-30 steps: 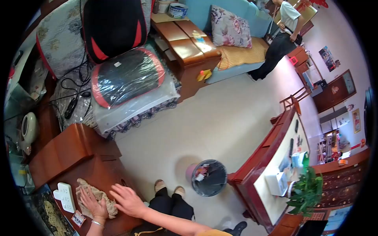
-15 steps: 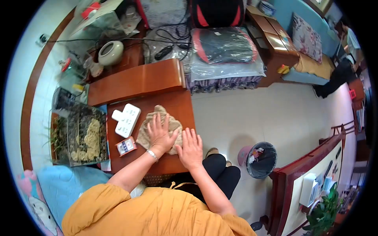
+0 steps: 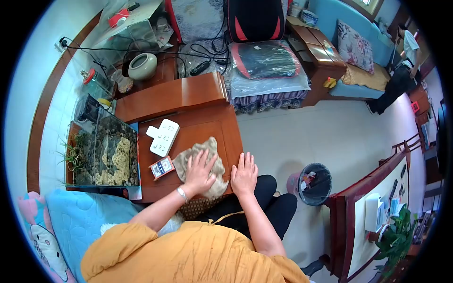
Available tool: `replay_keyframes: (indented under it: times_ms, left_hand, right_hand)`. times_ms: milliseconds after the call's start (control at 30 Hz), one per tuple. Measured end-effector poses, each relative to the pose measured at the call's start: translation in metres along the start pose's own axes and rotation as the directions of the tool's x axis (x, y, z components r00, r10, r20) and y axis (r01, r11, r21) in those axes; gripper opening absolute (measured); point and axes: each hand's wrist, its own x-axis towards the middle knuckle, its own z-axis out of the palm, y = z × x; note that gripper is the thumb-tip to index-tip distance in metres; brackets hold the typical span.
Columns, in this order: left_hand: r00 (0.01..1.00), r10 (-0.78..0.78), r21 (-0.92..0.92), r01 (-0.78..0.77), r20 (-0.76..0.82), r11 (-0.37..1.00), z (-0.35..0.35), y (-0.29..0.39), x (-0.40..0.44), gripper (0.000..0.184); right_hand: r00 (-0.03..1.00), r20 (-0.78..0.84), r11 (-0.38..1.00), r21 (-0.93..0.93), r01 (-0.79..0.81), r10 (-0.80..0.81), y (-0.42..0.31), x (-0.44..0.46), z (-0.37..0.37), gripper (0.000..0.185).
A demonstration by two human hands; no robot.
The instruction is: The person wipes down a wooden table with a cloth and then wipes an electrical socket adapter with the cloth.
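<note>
A crumpled beige cloth (image 3: 207,150) lies on the brown wooden table (image 3: 198,123). My left hand (image 3: 200,175) rests flat on it with the fingers spread. At the table's right edge, just beside the cloth, is my right hand (image 3: 244,174), palm down, its fingers stretched out and nothing held. A small red and white box (image 3: 162,168) touches or nearly touches the cloth on its left. Above the box sits a white power strip (image 3: 163,137).
Left of the table stands a glass tank (image 3: 111,155) with stones and plants. A lined bin (image 3: 315,185) is on the floor at the right, near a red-edged table (image 3: 342,236). A person (image 3: 401,70) stands at the back right.
The view has swung left from a second ago. Since half a second ago, the cloth has shifted and bunched differently under my left hand, and my right hand has moved to the table's edge.
</note>
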Motion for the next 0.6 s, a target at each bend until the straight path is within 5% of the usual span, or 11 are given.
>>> replay_keyframes:
  times_ms: [167, 367, 600]
  left_hand:
    - [0.998, 0.042, -0.018, -0.041, 0.038, 0.999, 0.000, 0.009, -0.024, 0.070]
    - [0.980, 0.155, 0.014, -0.155, -0.123, 0.988, 0.016, -0.005, 0.092, 0.060]
    - [0.972, 0.212, 0.029, -0.210, -0.102, 0.977, 0.017, -0.014, 0.197, 0.057]
  right_hand:
    - [0.999, -0.039, 1.000, 0.029, 0.004, -0.003, 0.002, -0.001, 0.002, 0.055]
    - [0.999, -0.043, 0.998, 0.066, 0.023, -0.021, 0.003, -0.001, 0.000, 0.052]
    - [0.999, -0.051, 0.996, 0.085, 0.012, -0.008, 0.001, 0.001, -0.003, 0.053]
